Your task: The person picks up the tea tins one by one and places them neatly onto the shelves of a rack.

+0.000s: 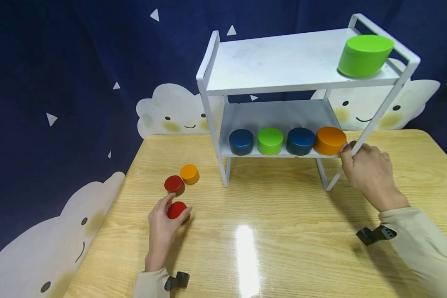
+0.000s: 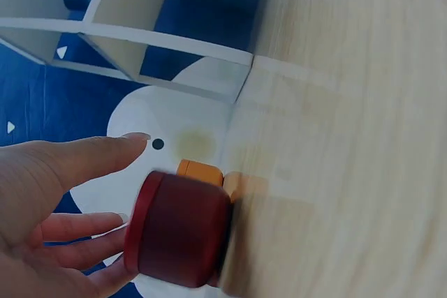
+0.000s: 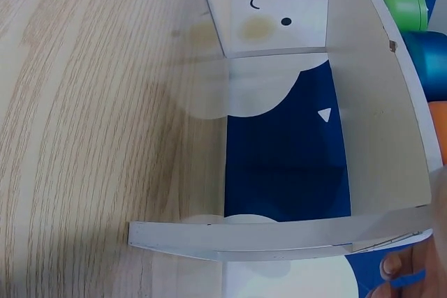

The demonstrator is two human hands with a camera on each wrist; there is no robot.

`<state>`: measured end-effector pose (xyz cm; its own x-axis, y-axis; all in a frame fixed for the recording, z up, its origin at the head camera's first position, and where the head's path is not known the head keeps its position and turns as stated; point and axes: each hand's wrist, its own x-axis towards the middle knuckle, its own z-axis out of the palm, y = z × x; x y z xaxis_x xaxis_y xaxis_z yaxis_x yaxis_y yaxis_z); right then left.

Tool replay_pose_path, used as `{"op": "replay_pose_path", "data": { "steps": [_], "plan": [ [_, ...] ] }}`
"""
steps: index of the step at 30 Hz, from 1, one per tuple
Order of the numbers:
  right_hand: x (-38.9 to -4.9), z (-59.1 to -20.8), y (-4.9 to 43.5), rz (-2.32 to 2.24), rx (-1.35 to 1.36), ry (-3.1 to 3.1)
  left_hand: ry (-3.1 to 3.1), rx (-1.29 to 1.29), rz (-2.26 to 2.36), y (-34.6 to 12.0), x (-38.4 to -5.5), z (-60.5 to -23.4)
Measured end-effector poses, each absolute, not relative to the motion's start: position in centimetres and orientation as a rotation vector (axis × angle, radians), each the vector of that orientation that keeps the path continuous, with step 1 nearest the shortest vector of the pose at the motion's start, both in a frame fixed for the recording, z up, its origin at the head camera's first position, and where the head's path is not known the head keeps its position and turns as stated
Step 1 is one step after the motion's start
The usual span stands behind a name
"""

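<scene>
My left hand reaches around a round red tin on the table, thumb and fingers spread on either side of it. In the left wrist view the thumb stands off from the red tin, while fingertips are close to its lid; whether they touch is unclear. Just beyond lie a second red tin and a small orange tin. With my right hand I grip the right post of a white two-tier shelf at lower-shelf height, beside a larger orange tin. Some right-hand fingers are hidden behind the post.
On the lower tier, two blue tins and a green tin stand in a row with the orange one. A large green oval tin sits at the upper tier's right end. Behind the wooden table hangs a dark blue curtain with cloud shapes.
</scene>
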<state>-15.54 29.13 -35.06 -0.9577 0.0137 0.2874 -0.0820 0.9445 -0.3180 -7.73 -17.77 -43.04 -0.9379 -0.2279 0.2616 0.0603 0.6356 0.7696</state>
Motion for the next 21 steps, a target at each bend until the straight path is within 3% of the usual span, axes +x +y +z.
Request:
{"op": "replay_pose_path", "data": {
  "steps": [21],
  "plan": [
    [-15.34,-35.07,28.96,0.466,0.073,-2.769,-2.796,0.300,-1.237,-18.14,-7.86,-44.07]
  ]
}}
